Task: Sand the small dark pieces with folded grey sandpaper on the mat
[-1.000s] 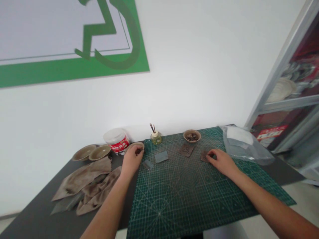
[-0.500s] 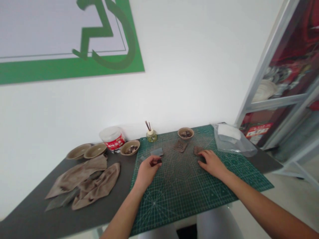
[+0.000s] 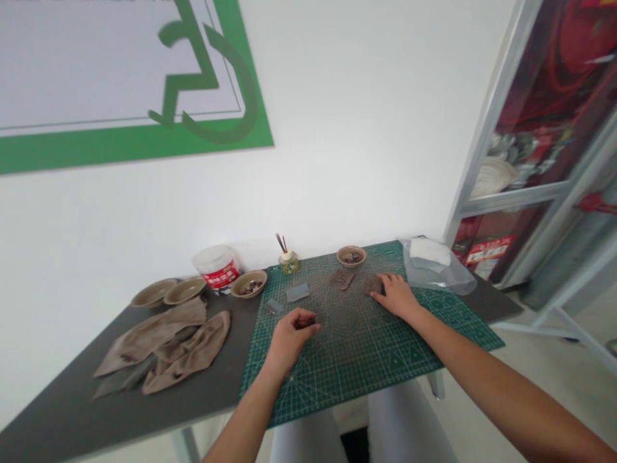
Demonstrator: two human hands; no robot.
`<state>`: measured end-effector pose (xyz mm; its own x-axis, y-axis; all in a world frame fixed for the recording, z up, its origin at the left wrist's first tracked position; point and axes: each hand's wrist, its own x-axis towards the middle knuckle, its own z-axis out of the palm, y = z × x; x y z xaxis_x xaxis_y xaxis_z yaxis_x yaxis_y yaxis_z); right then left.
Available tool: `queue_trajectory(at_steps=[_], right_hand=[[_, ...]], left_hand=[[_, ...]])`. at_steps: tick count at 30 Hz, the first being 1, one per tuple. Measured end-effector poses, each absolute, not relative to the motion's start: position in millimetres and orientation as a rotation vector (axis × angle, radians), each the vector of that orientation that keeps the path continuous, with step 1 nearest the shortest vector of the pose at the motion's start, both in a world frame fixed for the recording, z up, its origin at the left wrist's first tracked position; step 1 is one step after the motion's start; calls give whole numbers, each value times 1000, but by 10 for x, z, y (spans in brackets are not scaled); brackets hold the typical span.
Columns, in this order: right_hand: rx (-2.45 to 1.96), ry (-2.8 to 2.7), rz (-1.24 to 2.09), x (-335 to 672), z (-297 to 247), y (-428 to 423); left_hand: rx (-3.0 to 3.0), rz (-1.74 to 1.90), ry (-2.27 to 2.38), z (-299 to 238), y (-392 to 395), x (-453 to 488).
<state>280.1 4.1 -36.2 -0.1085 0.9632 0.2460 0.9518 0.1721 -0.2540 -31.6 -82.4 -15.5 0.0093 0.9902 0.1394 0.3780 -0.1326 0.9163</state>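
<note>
1. Left hand: fingertips pinched on a small dark bit, over the mat. One second ago it was at the left bowl; now it is off that bowl and closer to the body.
2. Right hand: loosely open, thumb apart from fingers, touching the right edge of the patch. One second ago thumb and finger were together there; now the fingers are spread out more.
3. Patch: on mat, just left of right hand's fingertips, ahead and right of left hand.
4. Second patch: flat, left of right hand, near first patch; right bowl just beyond it.
5. Gray card: ahead of left hand, partly covered by it half a second ago, now fully in view.
6. Rags: left of left hand, unmoved.
</note>
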Motion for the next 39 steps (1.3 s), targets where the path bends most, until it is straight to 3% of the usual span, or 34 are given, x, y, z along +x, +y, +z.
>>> queue_trajectory(at_steps=[15,29,39], right_hand=[[-1759,-2178,54,2589,-371,88],[-1629,-2346,143,1840,-273,391],[-1394,-2390,125,1731,-326,517]], left_hand=[[1532,1042,1365,-268,-708,-138],[2279,941,1922,-127,-346,-904],[2390,736,1893,-338,-94,-1182]])
